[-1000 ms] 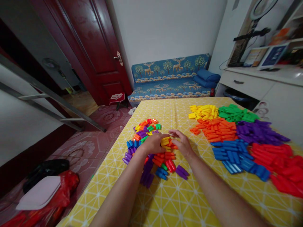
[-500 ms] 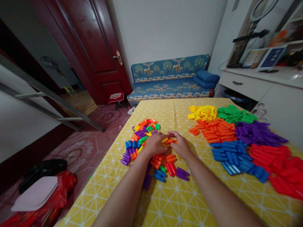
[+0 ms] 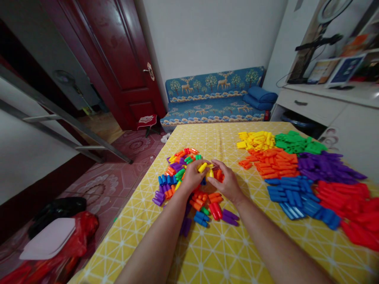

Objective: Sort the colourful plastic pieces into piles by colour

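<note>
My left hand (image 3: 192, 177) is closed on a yellow plastic building piece (image 3: 203, 167), a short rounded tube shape, over the mixed pile. Facing it, my right hand (image 3: 227, 182) has thumb and fingers curled round another yellow piece (image 3: 211, 173). Orange pieces (image 3: 218, 174) lie just under the right fingers. Around the left hand spreads the mixed pile, with blue pieces (image 3: 166, 180), purple pieces (image 3: 159, 198) and green pieces (image 3: 179, 173). Closer to me are a red piece (image 3: 215, 211), a blue piece (image 3: 201, 219) and a purple piece (image 3: 230, 217). My palms hide part of the pile.
Sorted heaps sit on the right of the yellow tablecloth (image 3: 207, 252): yellow (image 3: 257, 140), green (image 3: 299, 142), orange (image 3: 276, 163), purple (image 3: 328, 166), blue (image 3: 291, 195) and red (image 3: 352, 209). Beyond the table stands a blue sofa (image 3: 213, 104); a white cabinet (image 3: 352, 134) is at right.
Yellow pieces now show between my hands, where orange and yellow ones were before. My right hand has turned slightly, and orange pieces lie under its fingers. The view has shifted slightly.
</note>
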Demonstrator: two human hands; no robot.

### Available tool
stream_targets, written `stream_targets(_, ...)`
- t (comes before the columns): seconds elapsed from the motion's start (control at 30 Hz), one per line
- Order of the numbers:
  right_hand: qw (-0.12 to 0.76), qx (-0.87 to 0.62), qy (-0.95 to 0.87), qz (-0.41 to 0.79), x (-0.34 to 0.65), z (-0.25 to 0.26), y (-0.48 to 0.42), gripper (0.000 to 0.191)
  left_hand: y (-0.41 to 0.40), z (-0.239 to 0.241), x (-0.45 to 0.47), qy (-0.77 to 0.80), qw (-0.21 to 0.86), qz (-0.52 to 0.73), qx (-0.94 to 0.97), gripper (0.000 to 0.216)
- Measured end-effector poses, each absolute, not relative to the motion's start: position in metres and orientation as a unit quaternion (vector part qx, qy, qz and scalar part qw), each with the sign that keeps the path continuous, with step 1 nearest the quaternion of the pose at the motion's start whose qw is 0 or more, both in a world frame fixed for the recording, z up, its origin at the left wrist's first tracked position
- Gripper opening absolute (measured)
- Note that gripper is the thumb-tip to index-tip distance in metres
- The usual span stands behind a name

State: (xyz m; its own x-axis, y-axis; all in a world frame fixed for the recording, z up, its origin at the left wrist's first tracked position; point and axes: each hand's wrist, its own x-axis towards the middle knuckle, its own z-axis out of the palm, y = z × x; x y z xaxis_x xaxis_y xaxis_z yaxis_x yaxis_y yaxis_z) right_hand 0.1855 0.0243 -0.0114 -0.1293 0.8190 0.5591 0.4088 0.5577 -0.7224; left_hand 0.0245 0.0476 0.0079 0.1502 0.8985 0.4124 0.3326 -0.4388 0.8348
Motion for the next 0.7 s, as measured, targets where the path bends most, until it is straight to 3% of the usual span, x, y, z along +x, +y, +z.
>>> stream_targets(0.1, 0.485, -0.425, -0.732, 0.218, 0.1840, -0.0111, 0.0236, 0.062, 0.0465, 0.0105, 0.0249, 0.428, 0.344, 0.504, 0.666, 0.021)
stream_targets(0.27, 0.518, -0.427, -0.703, 0.236, 0.1831, -0.0137, 0.0251, 0.046, 0.0455, 0.0120, 0.0241, 0.403, 0.423, 0.488, 0.648, 0.029)
stream_targets(0.4, 0.529, -0.434, -0.701, 0.200, 0.1836, -0.0140, 0.0268, 0.044, 0.0448, 0.0092, 0.0245, 0.389, 0.447, 0.470, 0.655, 0.030)
stream_targets(0.57, 0.549, -0.457, -0.676, 0.181, 0.1850, -0.0149, 0.0293, 0.040, 0.0439, 0.0057, 0.0256, 0.414, 0.389, 0.463, 0.680, 0.023)
stream_targets(0.7, 0.565, -0.494, -0.625, 0.213, 0.1863, -0.0166, 0.0296, 0.044, 0.0438, 0.0062, 0.0245, 0.452, 0.258, 0.460, 0.719, 0.017)
